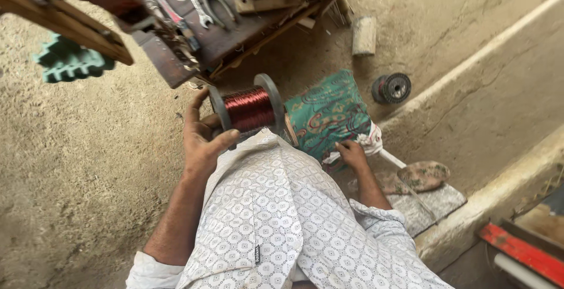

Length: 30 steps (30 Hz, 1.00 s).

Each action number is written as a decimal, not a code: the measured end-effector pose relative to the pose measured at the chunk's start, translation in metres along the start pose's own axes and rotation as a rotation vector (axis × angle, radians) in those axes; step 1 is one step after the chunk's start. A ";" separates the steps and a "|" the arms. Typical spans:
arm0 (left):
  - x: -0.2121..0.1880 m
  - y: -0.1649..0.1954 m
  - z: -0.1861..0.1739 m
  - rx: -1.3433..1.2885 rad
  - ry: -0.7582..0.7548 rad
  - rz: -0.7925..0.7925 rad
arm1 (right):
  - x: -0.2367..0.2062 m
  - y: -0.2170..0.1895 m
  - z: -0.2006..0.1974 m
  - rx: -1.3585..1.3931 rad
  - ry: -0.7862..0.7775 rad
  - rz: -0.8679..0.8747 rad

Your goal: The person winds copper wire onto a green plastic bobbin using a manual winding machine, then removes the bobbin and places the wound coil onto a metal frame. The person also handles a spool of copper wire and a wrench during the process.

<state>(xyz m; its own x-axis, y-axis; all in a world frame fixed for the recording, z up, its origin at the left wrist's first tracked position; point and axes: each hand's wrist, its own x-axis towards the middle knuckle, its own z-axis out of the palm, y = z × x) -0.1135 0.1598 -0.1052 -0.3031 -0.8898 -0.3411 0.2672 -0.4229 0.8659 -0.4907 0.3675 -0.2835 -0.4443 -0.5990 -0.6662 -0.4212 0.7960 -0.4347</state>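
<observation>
Seated person seen from above. The left hand [202, 139] has its fingers closed around the near flange of a spool of copper-red wire [248, 110], held above the knee. The right hand [352, 154] pinches a white cloth [370, 142] beside a teal patterned cushion [326, 116] (touching the spool's far side). A smaller grey spool [392, 87] lies on the dirt floor [88, 177], well apart.

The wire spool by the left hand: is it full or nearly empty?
Well filled: reddish copper-coloured wire covers the spool between both grey flanges, with no bare core showing. The left hand grips one flange.
</observation>
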 end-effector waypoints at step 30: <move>0.068 0.074 -0.058 0.389 -0.397 0.159 | 0.071 -0.299 -0.026 0.100 -0.132 -0.681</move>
<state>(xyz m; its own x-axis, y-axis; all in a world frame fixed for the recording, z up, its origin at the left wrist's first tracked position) -0.0609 0.0582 -0.0856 -0.6267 -0.7731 -0.0976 0.0045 -0.1288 0.9917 -0.4172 0.0849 -0.1849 -0.0052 -0.9569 -0.2904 -0.4942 0.2549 -0.8311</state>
